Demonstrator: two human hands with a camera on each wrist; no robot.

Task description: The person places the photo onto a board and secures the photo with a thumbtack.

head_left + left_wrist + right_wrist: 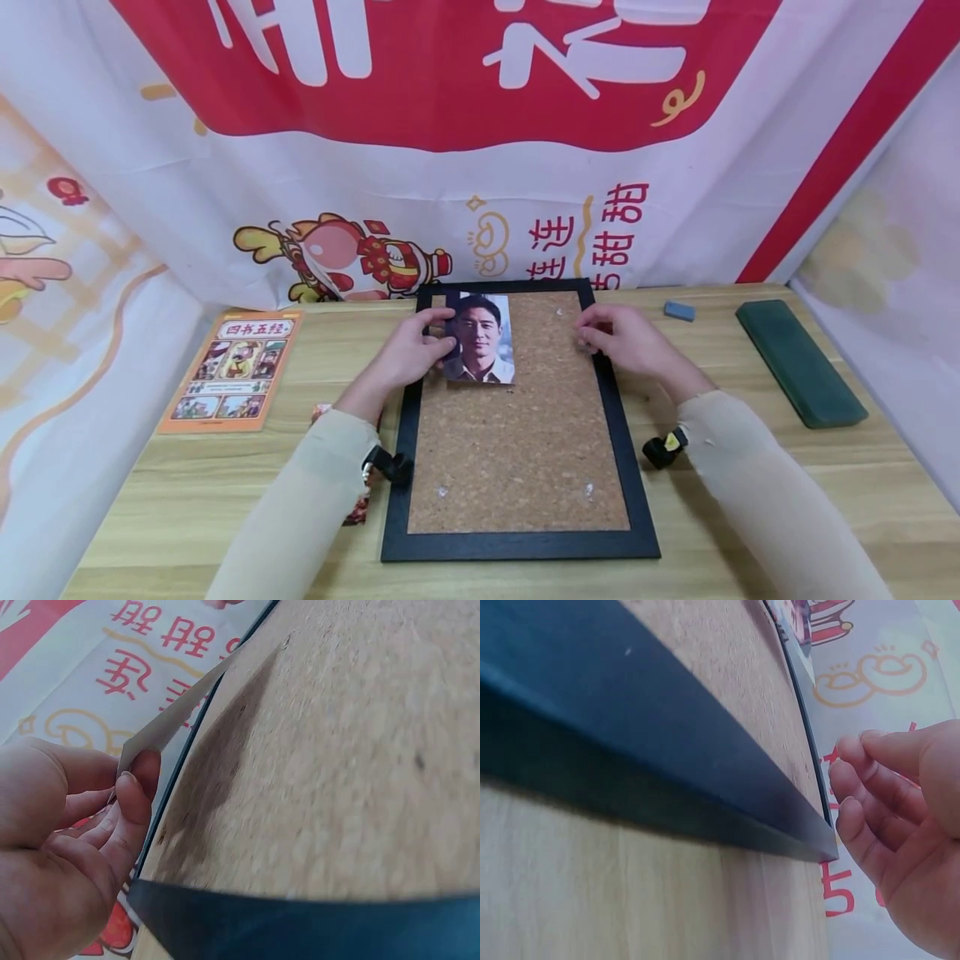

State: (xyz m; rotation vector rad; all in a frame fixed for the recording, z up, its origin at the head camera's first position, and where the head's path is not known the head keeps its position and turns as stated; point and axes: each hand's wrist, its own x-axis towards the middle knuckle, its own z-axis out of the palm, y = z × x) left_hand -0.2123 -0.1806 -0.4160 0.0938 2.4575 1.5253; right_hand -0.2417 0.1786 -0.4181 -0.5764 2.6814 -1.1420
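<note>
While left hand's grip (408, 350) pinches portrait photo (480, 340) by left edge above upper left of corkboard (517, 450), right hand's grip (626, 337) curls near upper right corner; cannot tell if holding anything. Photo likely light, bendable, easily creased; best held by edges.

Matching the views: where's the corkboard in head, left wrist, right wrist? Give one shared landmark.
Head: corkboard in the lower half, just right of centre.
Left wrist: corkboard fills most of the right side, black frame across the bottom.
Right wrist: cork at upper middle; black frame slants down from upper left.
Shared landmark: orange rounded outline drawing on the backdrop.
</note>
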